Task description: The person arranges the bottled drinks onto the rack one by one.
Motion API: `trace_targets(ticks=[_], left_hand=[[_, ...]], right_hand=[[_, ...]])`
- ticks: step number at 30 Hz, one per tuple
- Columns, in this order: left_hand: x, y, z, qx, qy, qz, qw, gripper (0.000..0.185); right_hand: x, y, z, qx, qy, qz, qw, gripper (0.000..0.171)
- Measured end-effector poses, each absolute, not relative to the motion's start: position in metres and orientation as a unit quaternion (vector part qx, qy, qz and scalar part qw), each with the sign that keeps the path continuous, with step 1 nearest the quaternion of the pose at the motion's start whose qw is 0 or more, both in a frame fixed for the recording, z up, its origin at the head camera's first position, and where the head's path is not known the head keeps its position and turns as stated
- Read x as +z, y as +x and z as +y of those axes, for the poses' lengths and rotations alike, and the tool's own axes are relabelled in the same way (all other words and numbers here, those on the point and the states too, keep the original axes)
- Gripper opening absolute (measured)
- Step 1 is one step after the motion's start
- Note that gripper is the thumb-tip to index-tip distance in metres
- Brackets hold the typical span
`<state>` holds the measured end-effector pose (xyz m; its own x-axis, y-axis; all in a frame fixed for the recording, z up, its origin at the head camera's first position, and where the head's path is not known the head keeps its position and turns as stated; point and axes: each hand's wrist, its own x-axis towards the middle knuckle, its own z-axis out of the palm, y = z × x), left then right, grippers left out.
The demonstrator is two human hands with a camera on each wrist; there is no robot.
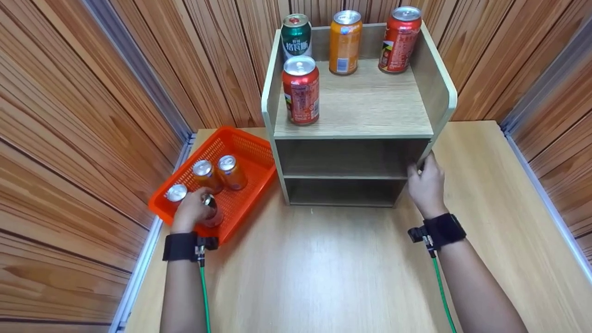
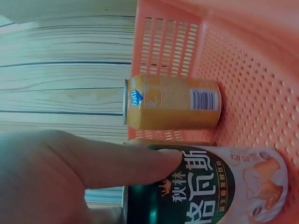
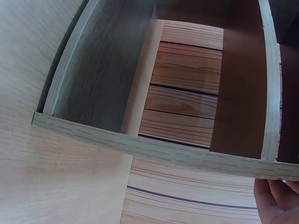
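Left wrist view, item 1: fingers (image 2: 140, 168) of the left hand (image 1: 192, 210) curl round a green-and-white can (image 2: 210, 186), thumb laid across its printed side, clasping it. The can lies in the near corner of the orange basket (image 1: 252, 152), which sits at the left edge of the worktop (image 1: 323, 268).

Handling, as a judgement: thin aluminium, smooth and slightly slippery; heavy for its size if full, easily dented if squeezed hard. Best taken round the middle of the body, as now, not by the rim.

Item 2: orange can (image 2: 173, 109), just beyond the held one in the same basket, on its side in the wrist view. The head view shows 2 more can tops beside it and 1 silver top (image 1: 176, 192) close to the knuckles.

Item 3: right hand (image 1: 425, 182), fingers hooked on the front edge of the right side panel of the wooden shelf unit (image 1: 365, 104), gripping it; the right wrist view shows only fingertips at the panel's edge.

Item 4: shelf unit top tier, holding 4 upright cans: red can (image 1: 301, 90) at front left, green can (image 1: 296, 34), orange can (image 1: 345, 41) and second red can (image 1: 400, 39) along the back. The 2 lower tiers show nothing inside.
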<state>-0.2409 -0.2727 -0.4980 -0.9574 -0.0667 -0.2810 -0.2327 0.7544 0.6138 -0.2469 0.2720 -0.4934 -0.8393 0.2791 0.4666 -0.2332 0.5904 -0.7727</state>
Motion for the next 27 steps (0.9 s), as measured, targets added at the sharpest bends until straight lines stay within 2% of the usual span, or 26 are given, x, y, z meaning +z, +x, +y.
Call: trace_targets(ticks=[4,10,14,18,22,27], left_hand=[[-0.503,-0.244,-0.273,0.332,-0.071,0.934,0.112,0.055],[-0.505,-0.239,-0.270,0.296,-0.060,0.951,0.061,0.051],[-0.497,-0.227,-0.262,0.311,-0.075,0.948,0.005,0.058],[-0.474,-0.214,-0.250,0.333,-0.086,0.935,-0.082,0.065],[-0.444,-0.207,-0.231,0.332,-0.044,0.927,-0.169,0.065],[-0.419,-0.196,-0.207,0.325,0.029,0.921,-0.215,0.058]], right_hand=[[-0.495,-0.247,0.272,0.451,-0.014,-0.847,0.279,0.029],[-0.499,-0.249,0.270,0.456,-0.009,-0.848,0.272,0.035],[-0.499,-0.249,0.269,0.450,-0.008,-0.851,0.271,0.034],[-0.499,-0.249,0.269,0.446,-0.005,-0.854,0.269,0.036],[-0.497,-0.249,0.272,0.449,-0.005,-0.850,0.276,0.036],[-0.497,-0.249,0.273,0.455,-0.009,-0.847,0.274,0.036]])
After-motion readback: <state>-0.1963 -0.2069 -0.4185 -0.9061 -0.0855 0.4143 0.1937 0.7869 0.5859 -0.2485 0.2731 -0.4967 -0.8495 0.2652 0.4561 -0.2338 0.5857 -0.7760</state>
